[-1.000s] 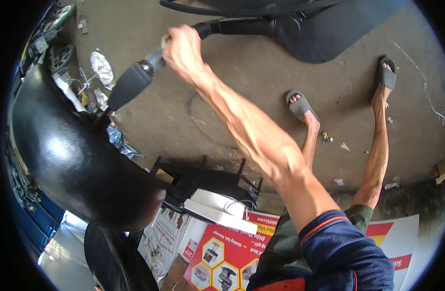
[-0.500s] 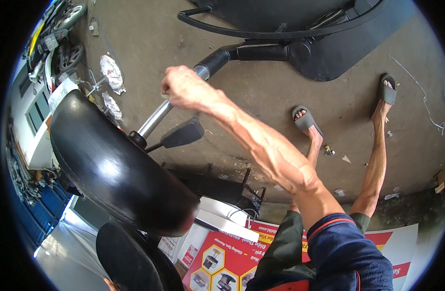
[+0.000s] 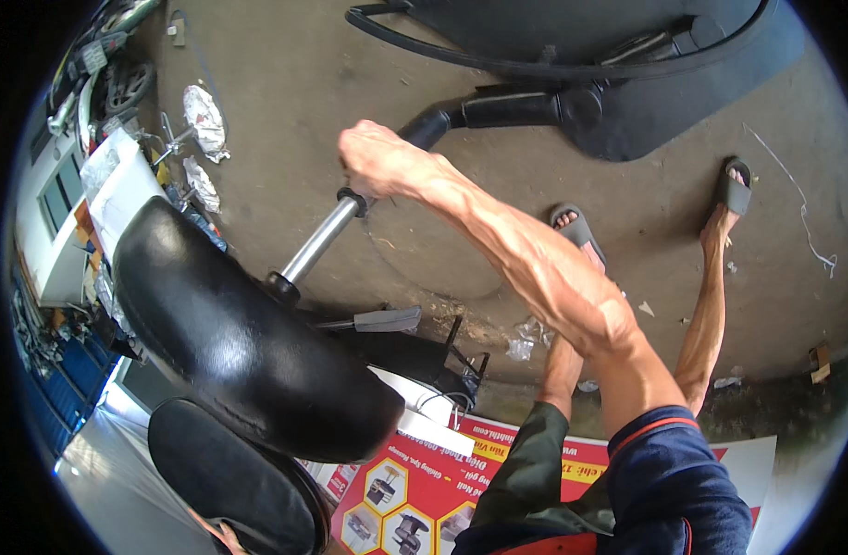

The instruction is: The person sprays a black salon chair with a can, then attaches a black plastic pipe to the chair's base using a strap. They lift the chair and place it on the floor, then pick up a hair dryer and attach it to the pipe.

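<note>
My right hand (image 3: 379, 163) is closed around the black column (image 3: 498, 111) of an office chair, just where it meets the chrome gas cylinder (image 3: 320, 242). The cylinder runs down-left into the underside of the black padded seat (image 3: 243, 342), which hangs tilted at the left. A second black padded piece, perhaps the backrest (image 3: 229, 486), lies below the seat. My right arm stretches from the lower right across the middle of the picture. My left hand is out of view.
A large black plastic chair shell (image 3: 627, 55) lies on the concrete floor at the top. My sandalled feet (image 3: 572, 227) (image 3: 734, 190) stand to the right. A red printed cardboard box (image 3: 424, 499) and a black metal frame (image 3: 424, 356) sit below; crumpled foil (image 3: 202, 111) and clutter line the left.
The chair seat and chrome cylinder have swung further right and lower in the picture. My right hand has kept its grip and moved right with them.
</note>
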`<state>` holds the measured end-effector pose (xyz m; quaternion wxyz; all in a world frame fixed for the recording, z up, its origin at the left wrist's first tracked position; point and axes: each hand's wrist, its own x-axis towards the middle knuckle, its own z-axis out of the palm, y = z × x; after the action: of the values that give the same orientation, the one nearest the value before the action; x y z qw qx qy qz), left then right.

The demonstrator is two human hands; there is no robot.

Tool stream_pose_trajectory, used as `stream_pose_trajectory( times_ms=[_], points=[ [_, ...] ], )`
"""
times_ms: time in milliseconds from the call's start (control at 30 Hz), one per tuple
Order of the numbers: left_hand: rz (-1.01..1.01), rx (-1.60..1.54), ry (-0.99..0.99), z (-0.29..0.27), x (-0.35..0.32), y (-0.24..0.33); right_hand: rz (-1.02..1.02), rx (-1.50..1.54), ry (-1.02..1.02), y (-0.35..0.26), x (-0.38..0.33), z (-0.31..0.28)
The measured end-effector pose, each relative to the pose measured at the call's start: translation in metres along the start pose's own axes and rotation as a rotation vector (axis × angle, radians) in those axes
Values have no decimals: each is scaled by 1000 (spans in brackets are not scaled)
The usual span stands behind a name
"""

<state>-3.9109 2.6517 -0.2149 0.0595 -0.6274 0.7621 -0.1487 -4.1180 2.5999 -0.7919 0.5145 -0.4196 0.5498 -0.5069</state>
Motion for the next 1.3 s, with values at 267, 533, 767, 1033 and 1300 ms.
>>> stream_pose_trajectory(
  times_ms=[267, 533, 767, 1033, 1300],
  points=[
    [1, 11, -21, 4, 9, -1, 648, 759, 742, -8, -80, 108],
    [33, 49, -3, 3, 8, -1, 608, 1746, 1084, -80, -61, 113],
    [20, 40, 8, 4, 8, -4, 783, 1715, 1356, 2, -28, 89],
    [11, 24, 4, 0, 7, -3, 889, 2291, 1108, 5, -19, 107],
    [17, 25, 4, -14, 4, -7, 254, 2778, 1021, -2, 2, 134]
  ],
)
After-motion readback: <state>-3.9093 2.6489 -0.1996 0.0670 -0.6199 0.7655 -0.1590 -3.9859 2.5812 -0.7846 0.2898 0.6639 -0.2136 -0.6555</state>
